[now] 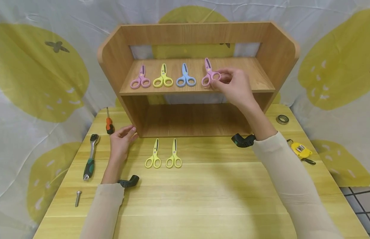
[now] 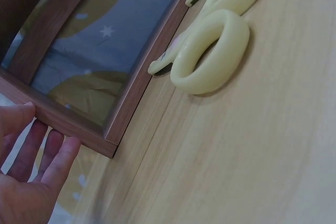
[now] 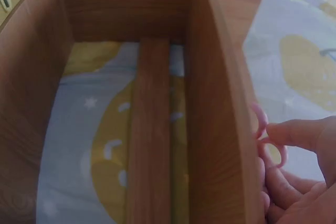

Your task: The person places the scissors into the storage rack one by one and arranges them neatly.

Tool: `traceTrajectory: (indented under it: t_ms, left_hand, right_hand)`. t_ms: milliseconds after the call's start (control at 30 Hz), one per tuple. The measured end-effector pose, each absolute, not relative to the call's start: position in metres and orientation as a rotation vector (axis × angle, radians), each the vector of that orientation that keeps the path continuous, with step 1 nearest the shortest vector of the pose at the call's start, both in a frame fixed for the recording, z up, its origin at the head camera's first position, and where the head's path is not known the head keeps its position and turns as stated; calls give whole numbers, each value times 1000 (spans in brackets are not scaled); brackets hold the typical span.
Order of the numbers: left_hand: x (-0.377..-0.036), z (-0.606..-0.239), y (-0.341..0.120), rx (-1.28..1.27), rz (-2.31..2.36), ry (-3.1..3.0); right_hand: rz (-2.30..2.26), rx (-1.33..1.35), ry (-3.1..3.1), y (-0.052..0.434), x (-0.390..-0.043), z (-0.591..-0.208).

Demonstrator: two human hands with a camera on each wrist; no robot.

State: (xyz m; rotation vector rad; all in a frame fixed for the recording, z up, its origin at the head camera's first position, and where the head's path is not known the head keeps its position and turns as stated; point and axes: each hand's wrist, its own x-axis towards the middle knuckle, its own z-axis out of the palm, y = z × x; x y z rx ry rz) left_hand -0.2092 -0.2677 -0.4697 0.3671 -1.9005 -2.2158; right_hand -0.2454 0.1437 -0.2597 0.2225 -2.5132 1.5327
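My right hand (image 1: 237,88) pinches the handle loops of pink scissors (image 1: 208,63) at the upper board of a wooden desk shelf (image 1: 197,26), blades pointing to the back. In the right wrist view thumb and fingers hold the pink loops (image 3: 283,156) beside the board's edge. To their left on that board lie blue scissors (image 1: 185,79), yellow scissors (image 1: 163,79) and other pink scissors (image 1: 141,80) in a row. My left hand (image 1: 120,141) touches the lower left side panel (image 2: 79,129) of the shelf, fingers loosely extended.
Two yellow scissors (image 1: 155,156) lie on the table (image 1: 203,199) before the shelf. At left are a screwdriver (image 1: 109,124), a ratchet wrench (image 1: 91,159) and a bolt (image 1: 78,198). A tape roll (image 1: 282,119) and a yellow tape measure (image 1: 301,150) lie at right.
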Motion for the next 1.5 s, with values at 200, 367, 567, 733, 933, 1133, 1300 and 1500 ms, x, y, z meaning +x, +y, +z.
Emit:
traceTrajectory:
  t_ms: [200,367,567,733,933,1133,1300,1500]
  left_hand:
    - [-210,-471,-268,374,-2221,-1898]
    - [-210,-471,-268,369,-2221,-1904]
    - [-210,-470,-267,386,-2213,-1920]
    - [-210,-471,-267,400,-2220,-1921]
    - [-210,-471,-267,379,-2218,-1914]
    - [-210,-471,-268,386,-2240,-1886]
    - [-211,-471,-267,390,-2236,-1891]
    - [-211,-472,-268,392,-2235,-1894]
  right_hand:
    - [1401,173,-2630,144,-255,-257]
    - [1307,226,-2698,144,-259,-256]
    - [1238,295,-2726,141,-261,-259]
    - [1241,282,-2743,141,-258,-258]
    - [1288,251,-2734,145,-253,-257]
    - [1357,231,-2653,152,-241,-258]
    - [1399,237,-2563,158,-224,-262]
    - [1411,324,-2491,161,-204,-276]
